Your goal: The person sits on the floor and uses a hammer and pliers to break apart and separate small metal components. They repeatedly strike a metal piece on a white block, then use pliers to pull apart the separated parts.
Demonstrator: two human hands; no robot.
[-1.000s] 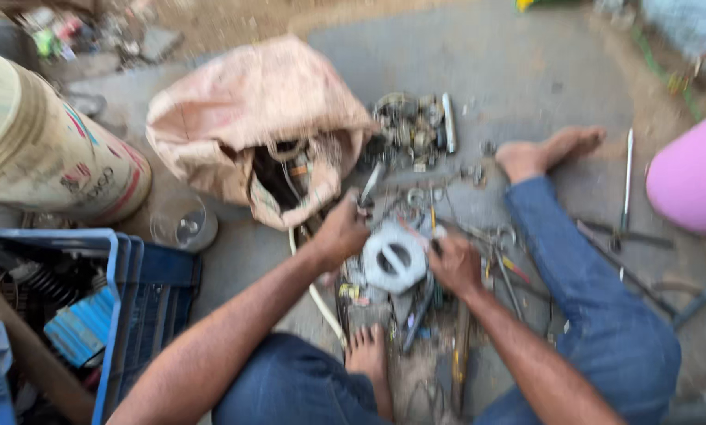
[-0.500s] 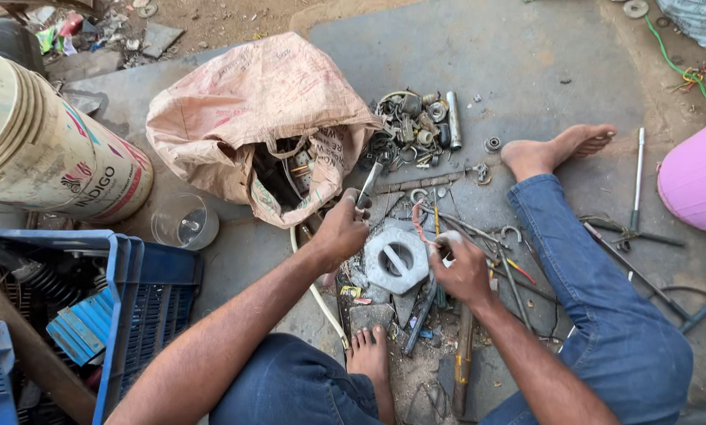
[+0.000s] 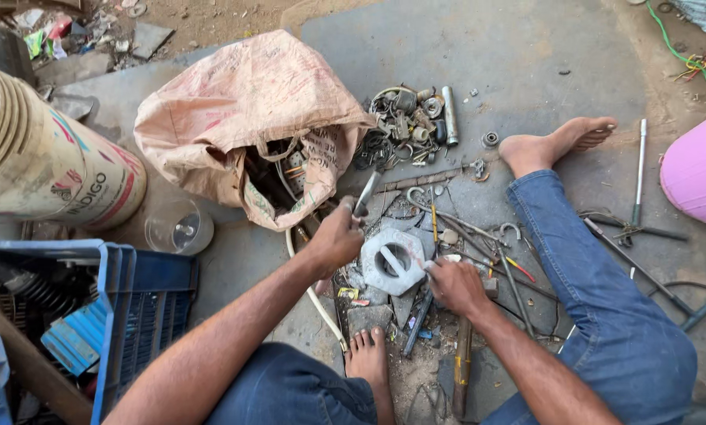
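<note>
1. I am looking down as the left hand [image 3: 336, 236] is closing its fingers [image 3: 345, 211] around the handle end of a slim grey metal tool [image 3: 366, 193], the shaft angling up and away toward the sack; the grip looks chosen to keep the tool pointed over the work.
2. The right hand [image 3: 457, 285] is resting at the lower right edge of the flat grey metal casting with a round central hole [image 3: 392, 260], its fingers [image 3: 436, 269] curled and touching the rim, seemingly pinning the part down. I cannot tell whether they are pinching anything small.
3. The casting is lying flat on the concrete floor [image 3: 526, 71], between the two hands and just ahead of a bare foot [image 3: 366, 356], sitting within easy reach of both.
4. A crumpled beige woven sack [image 3: 243, 118] is gaping open beside the left hand, rods and wire spilling from its mouth.
5. A heap of small grey metal rings, springs and fittings [image 3: 408, 126] is lying beyond the casting, apart from it.
6. A blue plastic crate [image 3: 144, 303] is standing to the left, near the left forearm.
</note>
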